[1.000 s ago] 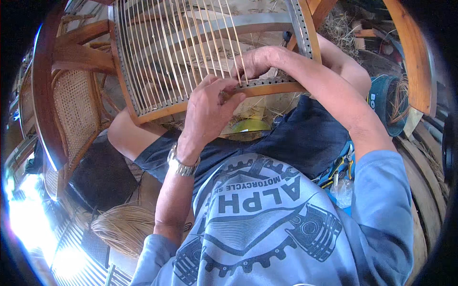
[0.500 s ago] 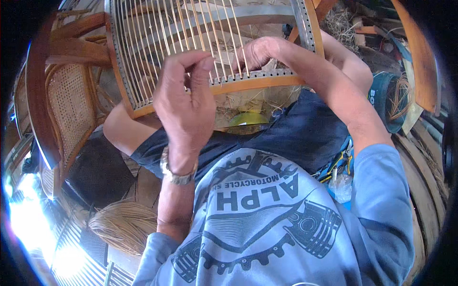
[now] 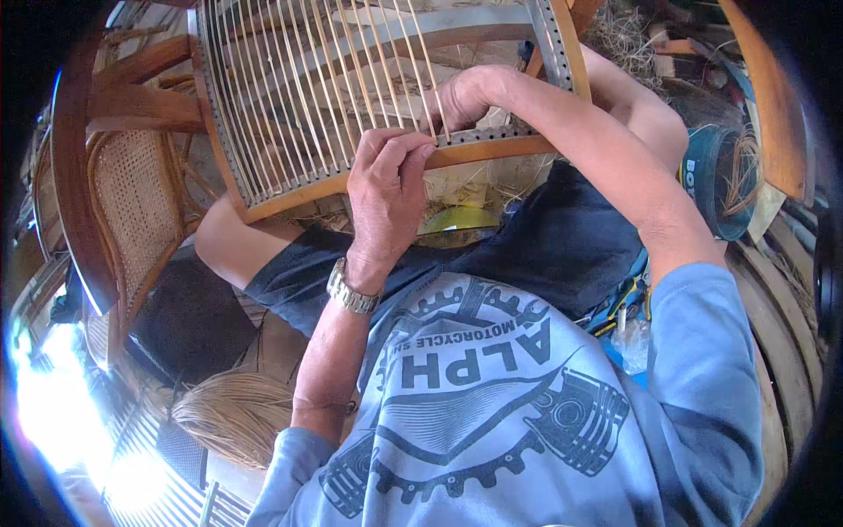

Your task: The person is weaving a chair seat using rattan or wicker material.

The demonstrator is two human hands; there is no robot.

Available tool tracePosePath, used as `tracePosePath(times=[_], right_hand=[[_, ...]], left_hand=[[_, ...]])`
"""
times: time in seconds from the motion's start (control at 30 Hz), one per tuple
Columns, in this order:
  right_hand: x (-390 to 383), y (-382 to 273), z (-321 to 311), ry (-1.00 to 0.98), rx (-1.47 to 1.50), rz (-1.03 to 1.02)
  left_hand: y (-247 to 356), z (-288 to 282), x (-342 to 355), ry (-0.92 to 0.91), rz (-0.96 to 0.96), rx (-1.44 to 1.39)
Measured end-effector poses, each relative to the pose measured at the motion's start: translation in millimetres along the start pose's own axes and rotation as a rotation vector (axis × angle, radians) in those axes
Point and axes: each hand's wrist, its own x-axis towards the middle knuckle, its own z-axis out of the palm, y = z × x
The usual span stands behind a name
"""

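Working one frame (image 3: 496, 150): two hands (image 3: 384, 189) (image 3: 463, 98)

Right hand (image 3: 461, 98) half-hidden — chair frame (image 3: 492, 150) cut off at the top
Cane strands (image 3: 425, 53) partly cover its fingers — anything pinched in the left hand (image 3: 386, 189) is too small to tell.
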Motion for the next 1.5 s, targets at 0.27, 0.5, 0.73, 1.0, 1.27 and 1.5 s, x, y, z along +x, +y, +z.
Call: tracePosePath(times=[0.27,0.5,0.73,1.0,1.27,1.5], right_hand=[[7.2,9.7,7.0,0.051,-0.001,-0.057],[-1.7,-0.8,-0.9,0.034,0.005,-0.068],[4.6,-4.9,-5.1,0.014,0.056,-0.005],[-28.9,-66.8,-23.1,-0.011,0.014,0.312],[-27.8,-30.7,-18.0,0.025,0.089,0.092],[-30.8,-40.3,-16.7,0.069,0.202,0.187]], left_hand=[[5.2,-5.1,4.5,-0.019,0.021,0.014],[0.4,-1.0,5.5,-0.055,0.275,0.206],[-3.5,-15.6,4.5,-0.158,0.297,0.263],[-9.7,-9.2,-5.0,-0.175,0.273,0.312],[-7.6,-18.9,-4.0,-0.133,0.35,0.179],[-17.7,-26.5,17.5,-0.18,0.438,0.118]])
